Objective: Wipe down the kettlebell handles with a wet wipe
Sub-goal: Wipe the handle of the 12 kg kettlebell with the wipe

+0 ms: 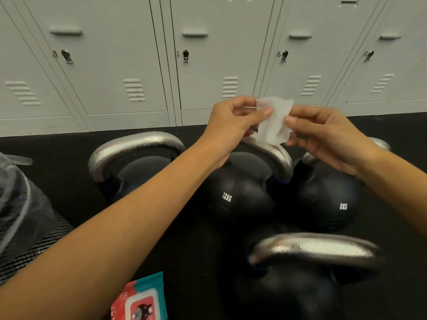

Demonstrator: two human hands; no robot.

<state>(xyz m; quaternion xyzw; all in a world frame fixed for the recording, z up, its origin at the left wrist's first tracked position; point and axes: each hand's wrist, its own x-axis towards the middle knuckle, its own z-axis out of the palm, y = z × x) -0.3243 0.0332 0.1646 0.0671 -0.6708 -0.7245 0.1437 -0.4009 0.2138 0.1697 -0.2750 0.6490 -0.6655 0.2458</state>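
Left hand (233, 125): fingers curled, pinching the left edge of the wet wipe (273, 120).
Right hand (323, 137): thumb and fingers pinching the wipe's right edge.
Lockers (129, 56): grey row behind, on the black floor (57, 162).
Kettlebells: four black ones; 12KG kettlebell (240, 192) partly hidden by the left forearm, 8KG kettlebell (328, 199) beside it.
Wipes pack (141, 299): on the floor, bottom edge.
Wipe: white, small, creased, held up above the 12KG handle (277, 155).
Handles: silver; far-left handle (134, 146) beaded with droplets.
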